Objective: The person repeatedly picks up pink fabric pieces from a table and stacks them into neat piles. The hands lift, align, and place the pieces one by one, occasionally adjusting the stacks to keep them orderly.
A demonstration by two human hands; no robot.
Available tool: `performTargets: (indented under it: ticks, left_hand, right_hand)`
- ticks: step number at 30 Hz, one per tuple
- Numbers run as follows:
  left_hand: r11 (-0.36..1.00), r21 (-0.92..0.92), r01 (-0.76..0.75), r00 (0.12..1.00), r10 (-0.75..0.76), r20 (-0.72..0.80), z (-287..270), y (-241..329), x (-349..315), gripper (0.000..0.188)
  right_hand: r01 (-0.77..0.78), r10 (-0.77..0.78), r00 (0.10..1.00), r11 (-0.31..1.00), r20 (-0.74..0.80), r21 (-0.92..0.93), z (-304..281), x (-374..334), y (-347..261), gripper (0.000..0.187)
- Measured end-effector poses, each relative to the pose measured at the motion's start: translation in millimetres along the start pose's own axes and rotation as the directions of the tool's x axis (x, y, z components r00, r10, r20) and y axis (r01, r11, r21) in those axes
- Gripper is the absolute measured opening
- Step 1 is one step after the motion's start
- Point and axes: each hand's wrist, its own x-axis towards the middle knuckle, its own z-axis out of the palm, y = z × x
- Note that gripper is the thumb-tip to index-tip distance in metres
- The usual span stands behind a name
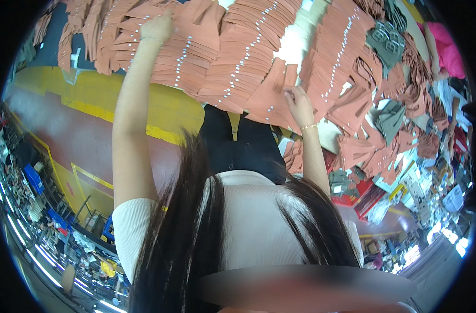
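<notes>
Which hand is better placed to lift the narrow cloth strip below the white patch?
Right, probably: the right hand is at the near end of the strip; the left hand is farther left, over other pieces.

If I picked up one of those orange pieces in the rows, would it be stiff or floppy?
Probably floppy: the orange pieces look like cloth, and those in the heap on the right lie bent and rumpled. It's likely light, since each looks thin where they overlap. It might drag its neighbours along, because they lie partly on one another.
</notes>
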Motion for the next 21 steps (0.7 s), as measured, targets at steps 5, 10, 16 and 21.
performTargets:
  ticks: [5, 10, 16, 21]
  left_hand:
    - [0.993, -0.067, -0.099, 0.904, 0.061, -0.423, 5, 25, -30, 0.035]
    - [0.605, -0.789, -0.108, 0.888, 0.415, 0.197, 59, 129, -136, 0.026]
    - [0.565, -0.825, 0.031, 0.942, 0.26, 0.213, 88, 197, -202, 0.035]
    - [0.525, -0.837, 0.154, 0.954, 0.143, 0.265, 85, 211, -207, 0.037]
  right_hand:
    - [0.015, -0.016, 1.0, 0.997, -0.011, -0.073, 4, -4, 13, 0.014]
    - [0.08, -0.068, 0.995, 0.981, 0.075, -0.179, 18, -9, 15, 0.018]
    - [0.088, -0.075, 0.995, 0.97, 0.065, -0.228, 27, -13, 14, 0.024]
    - [0.108, -0.093, 0.994, 0.951, 0.066, -0.291, 29, -4, 13, 0.025]
